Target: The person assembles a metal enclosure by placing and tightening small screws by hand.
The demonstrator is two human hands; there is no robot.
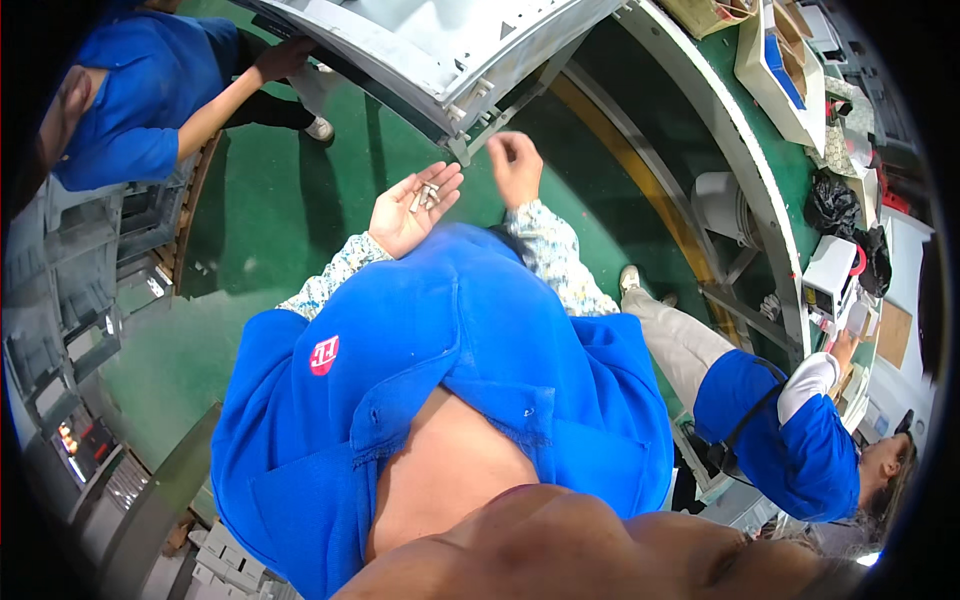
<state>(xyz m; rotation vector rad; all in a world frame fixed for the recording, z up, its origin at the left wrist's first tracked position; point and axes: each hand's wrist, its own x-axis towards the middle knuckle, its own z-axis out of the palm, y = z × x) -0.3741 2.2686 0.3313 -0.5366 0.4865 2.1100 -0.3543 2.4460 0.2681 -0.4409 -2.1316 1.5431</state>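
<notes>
My left hand [398,218] is turned palm up near the middle, fingers stretched out. Several small whitish cylindrical pegs [424,197] rest on its palm and fingers. Just to the right, my right hand [518,172] is raised with thumb and fingers curled together; whether anything is pinched there I cannot make out. Beyond both hands is the corner of a large pale grey panel-like part [425,55], with small pegs and brackets along its near edge. Neither hand visibly touches it.
A person in blue [140,95] holds the panel's far left side. Another person [770,425] works at a bench on the right, behind a curved white rail [745,150]. Grey moulded parts [75,255] are stacked at left. Boxes [785,75] line the bench over green floor.
</notes>
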